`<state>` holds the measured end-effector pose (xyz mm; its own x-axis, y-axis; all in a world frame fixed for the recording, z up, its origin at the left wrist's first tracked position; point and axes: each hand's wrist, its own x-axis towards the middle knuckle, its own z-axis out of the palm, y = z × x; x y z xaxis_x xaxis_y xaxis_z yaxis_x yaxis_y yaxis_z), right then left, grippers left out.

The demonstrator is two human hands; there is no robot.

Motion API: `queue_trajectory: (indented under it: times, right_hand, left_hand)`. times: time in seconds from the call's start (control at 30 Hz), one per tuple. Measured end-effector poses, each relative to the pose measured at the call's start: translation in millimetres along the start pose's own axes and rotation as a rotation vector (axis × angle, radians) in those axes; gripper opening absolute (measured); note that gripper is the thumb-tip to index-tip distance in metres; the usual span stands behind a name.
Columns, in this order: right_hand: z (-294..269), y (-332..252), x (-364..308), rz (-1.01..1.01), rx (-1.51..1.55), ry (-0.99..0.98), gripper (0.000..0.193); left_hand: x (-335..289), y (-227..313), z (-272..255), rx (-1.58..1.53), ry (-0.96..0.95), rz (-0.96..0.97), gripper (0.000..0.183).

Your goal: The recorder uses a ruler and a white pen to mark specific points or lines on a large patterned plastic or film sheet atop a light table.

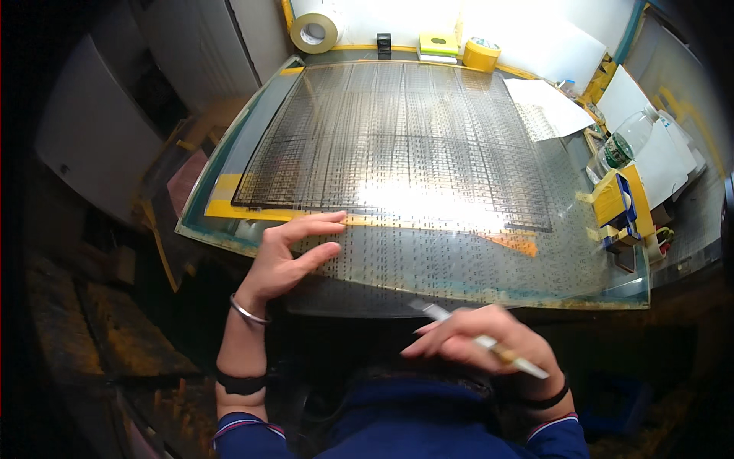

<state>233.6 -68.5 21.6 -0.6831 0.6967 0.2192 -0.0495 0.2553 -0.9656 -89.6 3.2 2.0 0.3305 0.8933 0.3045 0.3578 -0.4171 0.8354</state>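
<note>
My left hand [294, 256] rests at the near left part of a clear printed film [397, 256], thumb and fingers apart, holding nothing. Beneath and beyond the film lies a dark gridded sheet [382, 138] on a glass-topped table. Yellow tape [237, 209] runs along the sheet's near edge. Below the table's front edge, my right hand [489, 336] is closed around a slim craft knife [436, 310]. Its grey tip points up and left, and its pale end sticks out below the hand. A bright glare washes out the middle of the film.
A tape roll [314, 33], a small black box [384, 42], a yellow-green pad [437, 44] and a yellow tub [481, 54] line the far edge. At right are white papers [547, 109], a plastic bottle [628, 140] and a blue-and-yellow tape dispenser [618, 206].
</note>
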Motion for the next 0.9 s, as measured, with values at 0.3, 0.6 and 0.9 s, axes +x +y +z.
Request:
queue_trajectory:
  times: [0.3,0.6,0.9]
  right_hand:
    - [-85,1,-70,0.069,-0.424,0.803,0.014]
    - [-96,37,-67,0.057,-0.904,0.662,0.025]
    - [-97,39,-72,0.006,-0.828,0.759,0.023]
  left_hand:
    - [-63,-8,-62,0.105,0.128,-0.614,0.052]
    - [-38,3,-39,-0.617,0.164,-0.631,0.056]
    - [13,7,-42,-0.387,-0.088,-0.610,0.043]
